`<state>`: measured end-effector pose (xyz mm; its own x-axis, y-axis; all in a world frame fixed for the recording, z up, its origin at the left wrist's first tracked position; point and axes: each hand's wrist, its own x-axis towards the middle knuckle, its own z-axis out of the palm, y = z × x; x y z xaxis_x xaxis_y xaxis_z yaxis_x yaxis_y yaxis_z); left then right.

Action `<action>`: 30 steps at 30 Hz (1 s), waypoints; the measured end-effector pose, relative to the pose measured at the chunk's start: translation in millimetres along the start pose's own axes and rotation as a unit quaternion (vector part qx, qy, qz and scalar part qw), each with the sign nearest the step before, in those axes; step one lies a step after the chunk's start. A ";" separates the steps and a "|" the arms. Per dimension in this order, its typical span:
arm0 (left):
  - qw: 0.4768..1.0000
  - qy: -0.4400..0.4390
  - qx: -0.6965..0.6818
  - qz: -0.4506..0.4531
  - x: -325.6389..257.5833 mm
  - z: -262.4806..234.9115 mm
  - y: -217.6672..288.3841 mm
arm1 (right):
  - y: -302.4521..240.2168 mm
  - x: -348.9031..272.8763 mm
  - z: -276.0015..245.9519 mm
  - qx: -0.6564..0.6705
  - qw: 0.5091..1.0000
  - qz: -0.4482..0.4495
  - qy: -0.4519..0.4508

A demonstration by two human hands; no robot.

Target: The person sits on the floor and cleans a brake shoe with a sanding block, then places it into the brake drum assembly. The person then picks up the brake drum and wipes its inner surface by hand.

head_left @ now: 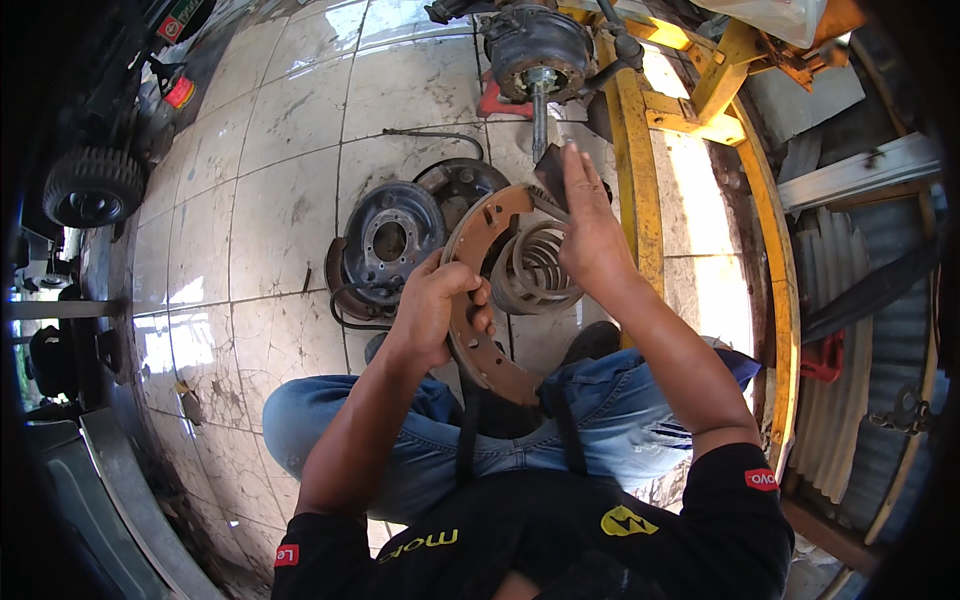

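My left hand (432, 308) is closed around the middle of a curved brake shoe (490, 362) with a brown lining, its thumb across the face. The shoe is held upright in front of my knees, bowed to the left. At its upper end, my right hand (592, 225) has its fingers stretched together along a dark flat piece (550, 175), kind unclear, pinned by the fingers. The thumb side of that hand is partly hidden. Behind the shoe, a coil spring (540, 265) rests on the floor.
Black round backing plates (388, 240) with a hose lie on the tiled floor (270, 200), left of the shoe. A yellow metal frame (632, 170) stands close at my right. Ahead is a hub assembly (535, 55) with a shaft. A tyre (93, 187) stands far left.
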<state>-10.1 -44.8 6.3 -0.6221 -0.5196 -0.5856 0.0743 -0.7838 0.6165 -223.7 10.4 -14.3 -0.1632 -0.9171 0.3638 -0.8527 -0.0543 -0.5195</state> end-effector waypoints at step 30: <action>0.997 0.007 0.038 0.068 -3.5 8.7 -2.4 | 18.3 12.8 1.4 0.047 0.997 0.039 -0.055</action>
<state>-14.9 -38.1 11.4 -0.5991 -0.6242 -0.5014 0.0973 -0.6784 0.7282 -240.7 -2.9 -20.2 -0.1674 -0.9573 0.2358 -0.7888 -0.0135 -0.6145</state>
